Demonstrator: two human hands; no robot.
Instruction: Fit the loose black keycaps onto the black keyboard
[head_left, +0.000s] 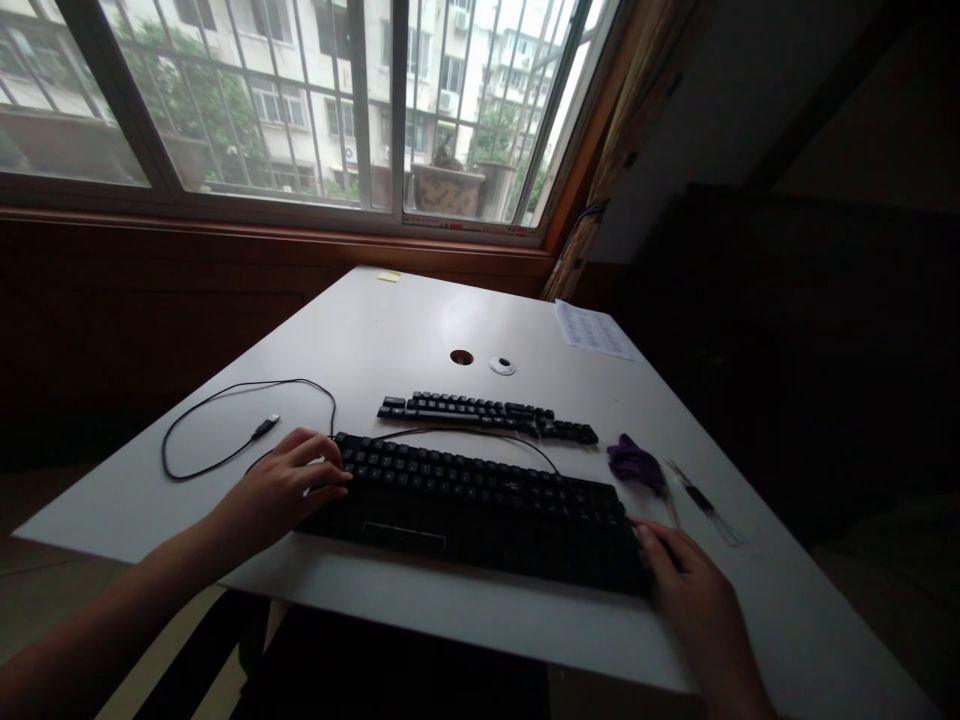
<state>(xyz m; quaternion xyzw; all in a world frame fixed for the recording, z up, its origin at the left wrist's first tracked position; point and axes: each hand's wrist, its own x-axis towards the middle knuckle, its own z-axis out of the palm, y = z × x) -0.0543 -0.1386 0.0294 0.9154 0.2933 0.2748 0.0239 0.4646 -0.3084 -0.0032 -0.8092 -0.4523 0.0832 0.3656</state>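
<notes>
The black keyboard (487, 490) lies on the white table (360, 330), close to the near edge, between both hands. The left hand (292, 470) has its fingers bent over the left end, touching; whether it grips cannot be told. The right hand (690, 575) is closed on the right end, its lower fingers out of sight. Principal hazard: a pull toward the body could tip the keyboard over the edge. Secondary hazard — a push away could scatter the rows of black keycaps (465, 413) set just behind, apparently loose. The cable (304, 380) arches between the two and could sweep them as well; its USB plug (265, 428) lies free, offering no restraint.
</notes>
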